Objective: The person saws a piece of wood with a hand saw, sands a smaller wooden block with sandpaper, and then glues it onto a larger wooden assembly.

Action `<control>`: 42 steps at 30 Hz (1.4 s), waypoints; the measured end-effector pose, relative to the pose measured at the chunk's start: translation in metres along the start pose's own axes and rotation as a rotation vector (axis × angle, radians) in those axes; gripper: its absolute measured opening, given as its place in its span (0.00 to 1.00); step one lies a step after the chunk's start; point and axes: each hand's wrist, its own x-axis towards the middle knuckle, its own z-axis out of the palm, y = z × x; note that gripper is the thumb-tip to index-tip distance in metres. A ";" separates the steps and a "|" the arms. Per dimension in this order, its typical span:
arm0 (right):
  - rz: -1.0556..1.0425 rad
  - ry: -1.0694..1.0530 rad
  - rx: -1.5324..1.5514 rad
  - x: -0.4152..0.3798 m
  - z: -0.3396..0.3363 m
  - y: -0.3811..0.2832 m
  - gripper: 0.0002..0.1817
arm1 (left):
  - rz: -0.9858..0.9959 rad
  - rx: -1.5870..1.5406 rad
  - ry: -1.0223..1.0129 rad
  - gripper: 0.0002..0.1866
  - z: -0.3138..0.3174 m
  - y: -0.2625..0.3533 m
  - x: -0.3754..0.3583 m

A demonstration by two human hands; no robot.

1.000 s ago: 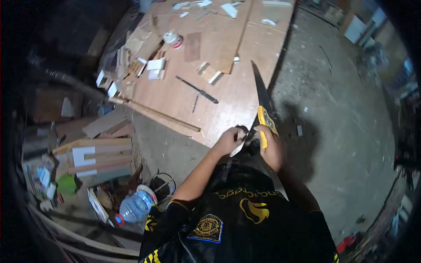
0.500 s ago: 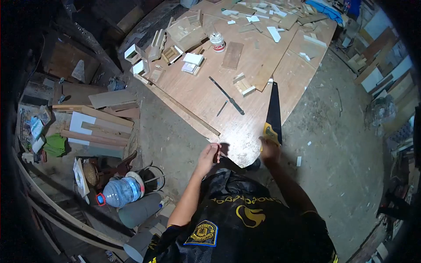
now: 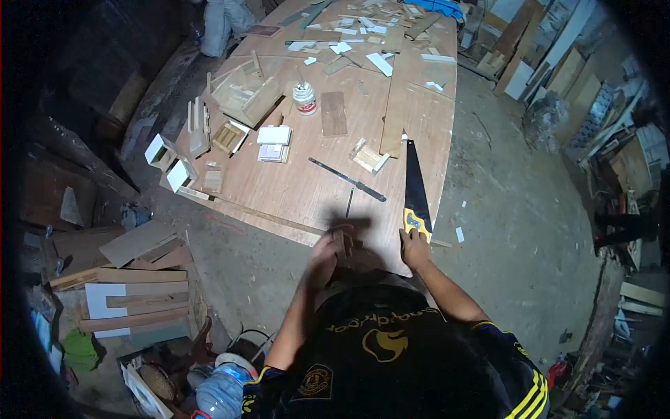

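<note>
Since the earlier frame, the handsaw (image 3: 416,187) has come in slightly from the right edge of the bench (image 3: 296,178), and the view takes in more of the far end. Nearest, the person's left hand (image 3: 326,253) is blurred at the near edge; whether it is clenched on something cannot be told. To its right, the right hand (image 3: 416,250) is wrapped around the near end of the saw's yellow-and-black plastic handle. A saw resting this close to the edge would best be handled by the grip alone, the toothed blade kept flat and fully over the wood. Its dark, tapering steel points far, seemingly lying on the bench.

Left of the blade lie a thin dark rod (image 3: 350,203) and a long, slim dark tool (image 3: 347,179), both worth keeping clear of the teeth. Beyond these sit a small wooden piece (image 3: 369,157) with 2 white ends, smooth white blocks (image 3: 273,143), a flat brown rectangular board (image 3: 333,114) and a rounded jar (image 3: 304,98) with a red label. Farthest, jagged pale offcuts (image 3: 359,29) litter the plywood-like top.
</note>
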 end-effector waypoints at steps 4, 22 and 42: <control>0.201 -0.135 -0.149 0.017 -0.044 -0.050 0.27 | 0.183 0.194 0.095 0.19 -0.032 0.028 -0.017; 0.095 0.045 0.004 0.165 -0.022 -0.082 0.19 | 0.011 0.063 0.487 0.17 -0.065 0.069 -0.052; -0.789 -0.165 1.139 0.103 -0.257 -0.153 0.22 | 0.363 0.173 0.449 0.24 0.010 0.122 -0.036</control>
